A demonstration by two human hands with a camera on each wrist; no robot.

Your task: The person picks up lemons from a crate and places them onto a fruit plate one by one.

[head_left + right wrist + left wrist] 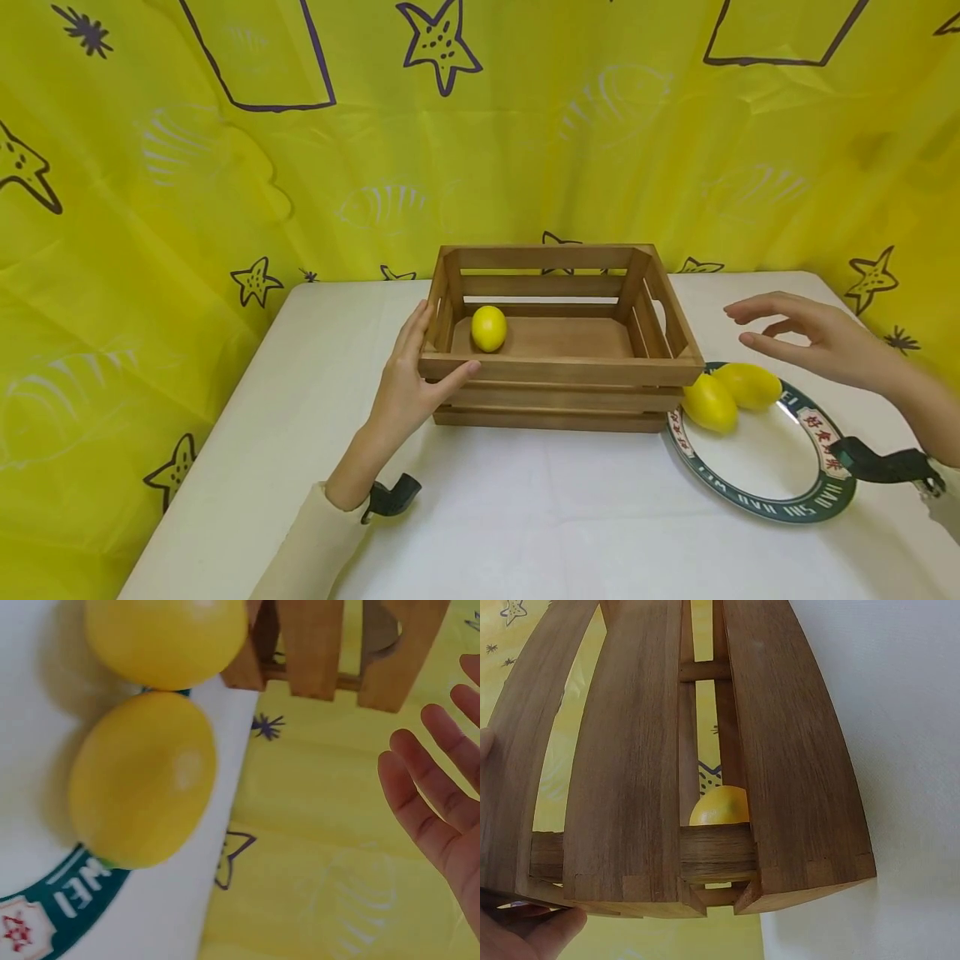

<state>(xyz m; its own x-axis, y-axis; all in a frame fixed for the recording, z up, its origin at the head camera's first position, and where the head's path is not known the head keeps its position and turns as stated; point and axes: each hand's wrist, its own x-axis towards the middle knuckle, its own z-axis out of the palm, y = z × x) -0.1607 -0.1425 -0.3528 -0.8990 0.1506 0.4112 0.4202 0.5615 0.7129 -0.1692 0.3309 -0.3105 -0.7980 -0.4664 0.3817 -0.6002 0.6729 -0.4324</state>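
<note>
A slatted wooden crate (555, 371) stands on the table, with one yellow lemon (489, 328) inside near its left end. My left hand (408, 379) holds the crate's front left corner, thumb across the front rim and fingers along the left side. Through the slats, part of that lemon (721, 806) shows in the left wrist view. To the right, two lemons (708, 404) lie together on a plate (772, 467) with a green lettered rim. My right hand (825, 337) hovers above the plate's far side, fingers loosely bent and holding nothing.
A white cloth (525, 500) covers the table. Behind it and at both sides hangs a yellow curtain (360, 150) with starfish and fish drawings. Each wrist wears a dark strap (393, 497). The plate's left edge is right beside the crate's front right corner.
</note>
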